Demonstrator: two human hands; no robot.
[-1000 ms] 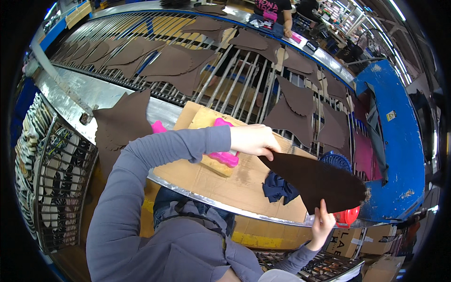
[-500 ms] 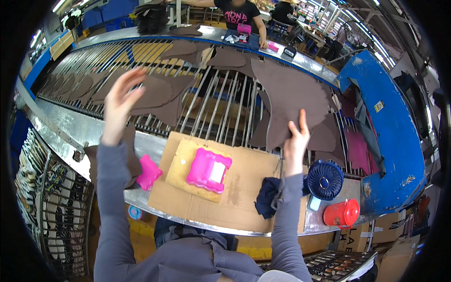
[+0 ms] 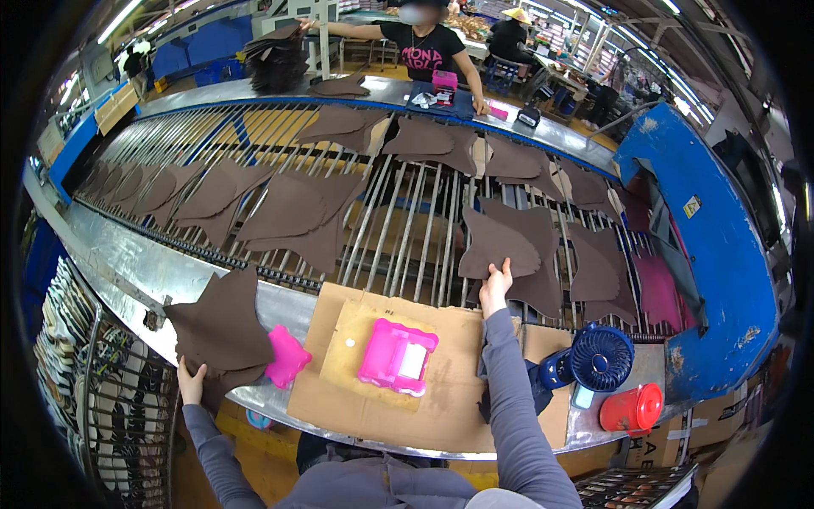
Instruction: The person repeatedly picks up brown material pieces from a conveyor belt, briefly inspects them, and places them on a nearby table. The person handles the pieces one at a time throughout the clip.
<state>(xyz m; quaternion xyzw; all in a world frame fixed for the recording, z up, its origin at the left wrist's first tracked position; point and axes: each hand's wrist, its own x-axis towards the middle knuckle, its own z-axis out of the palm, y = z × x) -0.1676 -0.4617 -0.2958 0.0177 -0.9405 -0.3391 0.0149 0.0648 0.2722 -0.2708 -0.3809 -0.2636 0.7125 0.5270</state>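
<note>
"Brown panel (image 3: pixel 500 242)?"
"On the conveyor (image 3: pixel 413 229), overlapping another. Right hand (image 3: pixel 496 286) at its lower edge, fingers slightly parted; grip cannot be told."
"Left hand (image 3: pixel 192 382)?"
"Thumb and finger spread at the brown stack (image 3: pixel 220 331); hold undetermined, underside hidden."
"Obscured?"
"Dark cloth (image 3: pixel 539 392), partly, by the forearm."
"Labels?"
"Yellow warning sticker (image 3: pixel 693 206), blue machine (image 3: pixel 721 263)."
"Edges?"
"Exposed rods left of the panel."

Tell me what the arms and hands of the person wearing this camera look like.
The left sleeve and right sleeve are long, plain and grey-blue, with soft creases and no visible markings. The left hand and right hand are bare, without gloves; any rings are too small to tell.
</note>
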